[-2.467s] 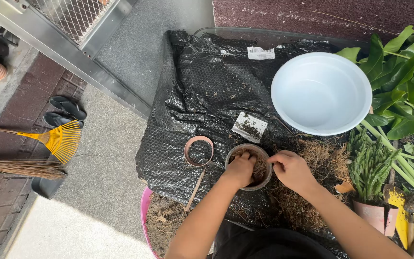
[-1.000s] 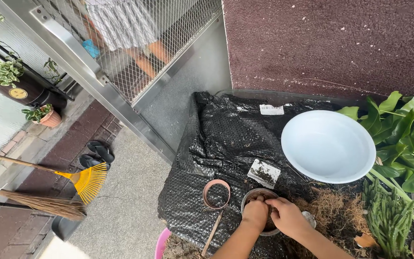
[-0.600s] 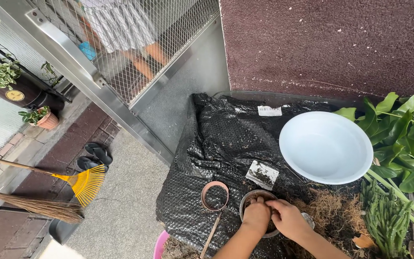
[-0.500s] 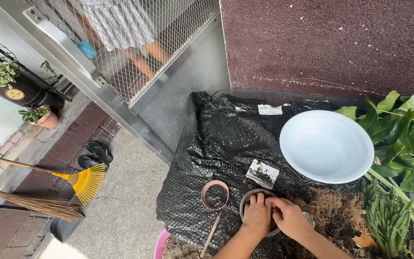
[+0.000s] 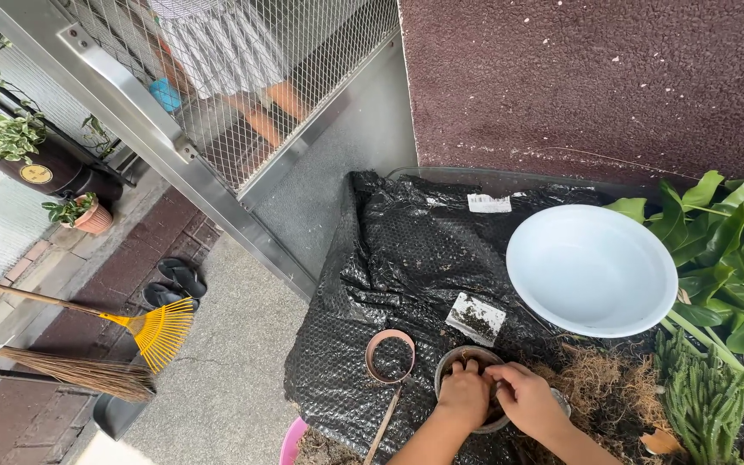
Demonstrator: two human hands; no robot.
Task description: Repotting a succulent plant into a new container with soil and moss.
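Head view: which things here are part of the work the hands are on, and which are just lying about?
In hand:
left hand
right hand
small round pot, both hands pressing inside it
brown fibre beside it

Lying about:
white basin
copper-coloured ring
yellow rake
broom
dark sandals

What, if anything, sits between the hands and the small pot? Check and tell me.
Nothing visible does. The left hand and the right hand are already at the small pot, fingers down in the brown fibre inside it. The copper ring lies apart, to its left.
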